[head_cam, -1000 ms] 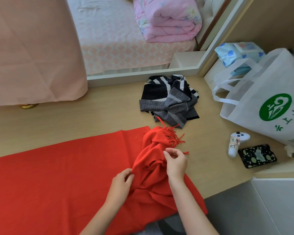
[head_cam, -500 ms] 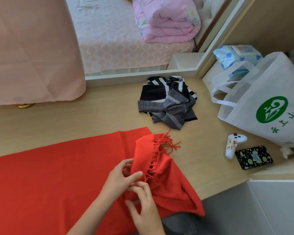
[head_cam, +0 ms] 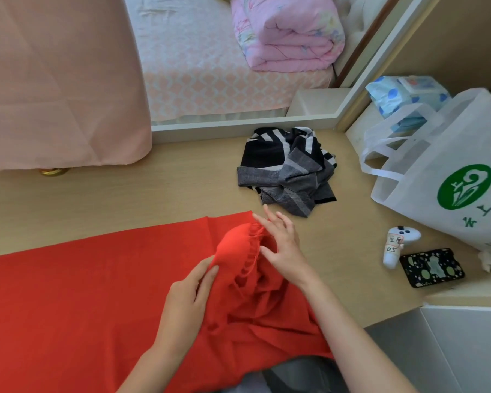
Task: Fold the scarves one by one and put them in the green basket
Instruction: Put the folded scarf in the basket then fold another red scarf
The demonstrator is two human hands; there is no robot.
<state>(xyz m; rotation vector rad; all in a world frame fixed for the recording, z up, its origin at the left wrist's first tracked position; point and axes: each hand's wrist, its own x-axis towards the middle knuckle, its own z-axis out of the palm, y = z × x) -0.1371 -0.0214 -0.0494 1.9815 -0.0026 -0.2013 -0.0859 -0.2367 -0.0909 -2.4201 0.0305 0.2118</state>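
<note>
Red fringed scarf (head_cam: 68, 293) lies spread flat on pale wood bench (head_cam: 125, 199), running from the frame's left edge to approx. centre. Its right end is rumpled and bunched up into a hump, fringe strands hanging off the hump.

L hand (head_cam: 187, 302): on the scarf's bunched end, near side of the hump, fingers and thumb pinching a fold of the red fabric. Grasping the scarf.

R hand (head_cam: 281, 245): at the far-right corner of the scarf, just beside the hump. Fingers straight and spread, nothing held, released. Thumb side is at the fringe; actual contact can't tell.

Other items, all placed vs. the red scarf:
- Black, grey and white striped scarf (head_cam: 289, 171): crumpled heap on the bench just beyond the scarf's far-right corner, not touching it.
- White fabric tote bag w/ green logo (head_cam: 442, 177): well to the right, standing on the bench.
- White handheld controller (head_cam: 394, 245) w/ paper label: right of the scarf, in front of the tote.
- Black phone in green-spotted case (head_cam: 431, 268): just right of the controller, flat on the bench.
- Pink hanging cloth (head_cam: 54, 80): beyond the scarf's left half.
- Folded pink quilt (head_cam: 289, 32): far beyond the scarf, on a bed.
</note>
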